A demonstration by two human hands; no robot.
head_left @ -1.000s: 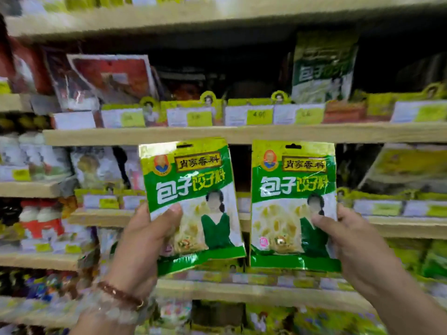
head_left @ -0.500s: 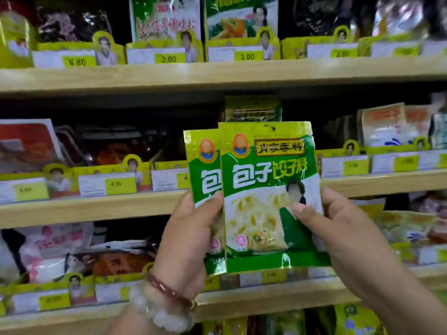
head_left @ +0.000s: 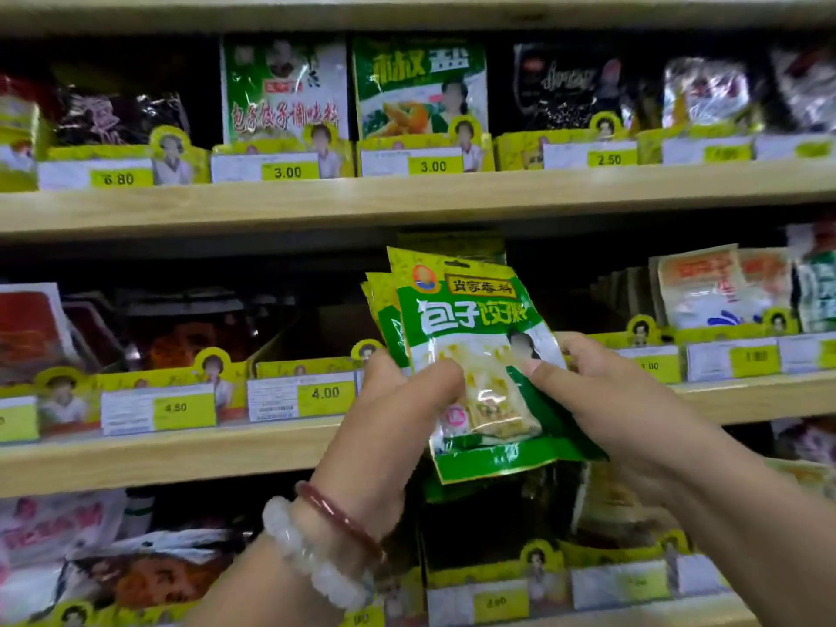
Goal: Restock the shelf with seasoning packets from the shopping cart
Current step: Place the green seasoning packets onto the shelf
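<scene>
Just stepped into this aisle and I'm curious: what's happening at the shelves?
A person is restocking. Both hands hold a small stack of green seasoning packets in front of the middle shelf. The left hand grips the stack's left edge, thumb on the front; the right hand pinches its right side. The packets are overlapped and tilted, not yet set on the shelf.

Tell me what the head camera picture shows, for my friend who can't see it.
Two hands, the left hand and the right hand, hold a stack of green seasoning packets together in front of wooden store shelves. The shelves carry other packets behind yellow price tags. The left wrist wears a white bead bracelet and a thin red one.
</scene>
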